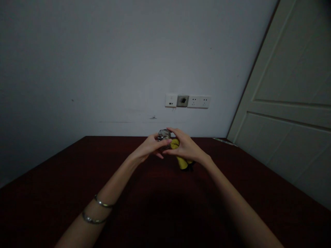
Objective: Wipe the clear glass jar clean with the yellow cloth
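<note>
I see my left hand (151, 147) gripping a small shiny glass jar (163, 135) | my right hand (184, 146) clasping jar and yellow cloth (181, 159) | above dark red wooden table (64, 186)

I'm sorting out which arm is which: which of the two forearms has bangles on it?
The left forearm, at lower left: two thin silver bangles ring it. The right forearm is bare. Both hands meet at a small shiny object.

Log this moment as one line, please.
left hand: grips small shiny object | right hand: on same object, yellow cloth under palm | surface: dark red table
</note>
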Action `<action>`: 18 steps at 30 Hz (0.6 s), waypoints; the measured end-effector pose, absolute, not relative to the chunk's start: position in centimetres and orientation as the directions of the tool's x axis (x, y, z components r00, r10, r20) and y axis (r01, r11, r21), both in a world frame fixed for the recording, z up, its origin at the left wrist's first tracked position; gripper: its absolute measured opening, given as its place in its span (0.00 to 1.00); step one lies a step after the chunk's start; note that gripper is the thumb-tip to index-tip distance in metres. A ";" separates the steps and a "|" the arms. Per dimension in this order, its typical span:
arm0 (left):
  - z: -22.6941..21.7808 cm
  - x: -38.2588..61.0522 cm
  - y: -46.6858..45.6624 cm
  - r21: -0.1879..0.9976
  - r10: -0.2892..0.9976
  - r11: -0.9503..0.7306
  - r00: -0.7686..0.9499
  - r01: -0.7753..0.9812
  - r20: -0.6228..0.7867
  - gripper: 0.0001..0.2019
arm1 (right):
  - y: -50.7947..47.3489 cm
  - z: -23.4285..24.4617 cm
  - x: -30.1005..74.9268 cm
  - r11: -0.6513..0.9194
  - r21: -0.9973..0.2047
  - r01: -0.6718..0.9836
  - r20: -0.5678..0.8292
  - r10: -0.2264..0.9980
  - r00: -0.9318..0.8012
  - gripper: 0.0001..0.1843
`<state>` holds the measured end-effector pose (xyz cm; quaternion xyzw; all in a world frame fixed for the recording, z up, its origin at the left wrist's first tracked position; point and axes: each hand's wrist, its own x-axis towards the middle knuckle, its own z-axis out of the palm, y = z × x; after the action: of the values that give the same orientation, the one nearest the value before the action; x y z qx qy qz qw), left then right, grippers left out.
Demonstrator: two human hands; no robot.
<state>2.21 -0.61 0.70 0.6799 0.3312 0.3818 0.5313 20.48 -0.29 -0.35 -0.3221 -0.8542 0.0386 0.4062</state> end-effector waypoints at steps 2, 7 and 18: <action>0.4 1.7 -0.3 0.970 0.817 -0.236 0.552 0.051 0.169 0.26 | -0.4 -0.3 20.6 0.793 -0.328 0.513 0.674 0.577 -0.461 0.44; -0.4 0.4 1.0 0.962 0.689 -0.273 0.698 -0.001 0.196 0.46 | -0.5 -0.4 20.9 0.758 -0.441 0.480 0.654 0.638 -0.407 0.40; -0.5 0.7 1.0 0.925 0.708 -0.381 0.649 0.017 0.280 0.64 | -1.0 0.4 20.4 0.518 -0.822 0.237 0.415 0.830 -0.373 0.23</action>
<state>0.74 1.00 -0.49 0.7563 0.2395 0.3438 0.5024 20.38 -1.02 0.35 -0.3531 -0.7550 0.3412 0.4346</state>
